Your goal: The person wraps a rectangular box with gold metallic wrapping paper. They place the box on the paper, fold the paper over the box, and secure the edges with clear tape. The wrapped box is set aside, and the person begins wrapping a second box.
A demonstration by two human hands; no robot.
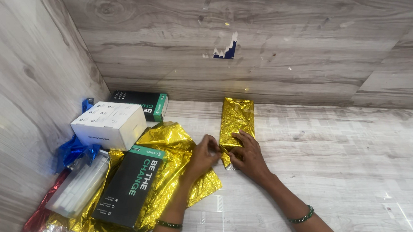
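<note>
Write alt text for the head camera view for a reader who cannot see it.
Two hands, left hand and right hand, press on the near end of a gold-foil-wrapped box on a pale wood-pattern surface. To the left lie loose gold foil, a black box and a white box.

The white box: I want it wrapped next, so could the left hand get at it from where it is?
Probably yes. The left hand is pinching foil on the gold parcel; only loose gold foil lies between it and the white box, whose top is uncovered.
</note>
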